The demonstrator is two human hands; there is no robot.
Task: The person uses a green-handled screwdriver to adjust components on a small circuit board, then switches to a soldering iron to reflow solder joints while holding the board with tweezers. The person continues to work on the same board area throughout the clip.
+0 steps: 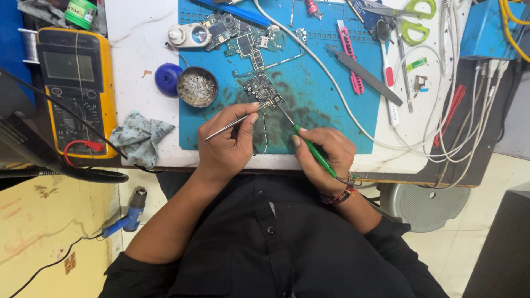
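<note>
My left hand (226, 144) grips thin metal tweezers (227, 126), their tips touching a small circuit board (263, 90) on the blue work mat (314, 99). In my right hand (323, 157) is a green-handled soldering iron (313, 150); its fine tip reaches the same board from the right. Both hands rest near the table's front edge.
More circuit boards (243, 38) lie at the mat's top. A tin of brass wool (197, 86) and a blue lid (167, 78) sit left of it. A yellow multimeter (77, 88), a crumpled cloth (139, 138), white cables (430, 143), green scissors (414, 19) and loose tools surround.
</note>
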